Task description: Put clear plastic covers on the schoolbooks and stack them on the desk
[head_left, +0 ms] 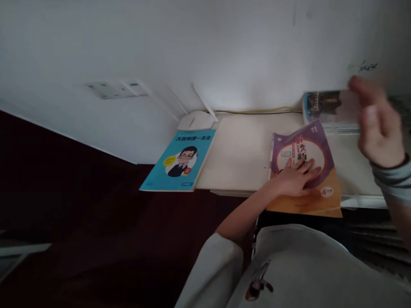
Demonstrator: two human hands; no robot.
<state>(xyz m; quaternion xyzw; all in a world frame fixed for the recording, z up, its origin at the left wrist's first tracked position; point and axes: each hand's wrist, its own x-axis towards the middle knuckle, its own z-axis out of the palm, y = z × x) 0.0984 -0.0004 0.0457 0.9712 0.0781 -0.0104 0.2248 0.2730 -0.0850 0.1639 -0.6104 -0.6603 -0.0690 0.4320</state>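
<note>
My left hand point(297, 176) lies flat, fingers stretched out, on a purple and orange book point(316, 143) that overhangs the front edge of a pale desk point(244, 149). Raised in the air at the right is my right hand point(379, 124), blurred by motion, fingers loosely apart and holding nothing that I can see. It hovers in front of a stack of books point(327, 107) at the back right of the desk.
A blue book with a cartoon face point(180, 162) lies on the desk's left corner, partly over the edge. A white router point(196, 120) with an antenna stands against the white wall. Wall sockets point(117, 89) sit to the left. Dark floor lies below.
</note>
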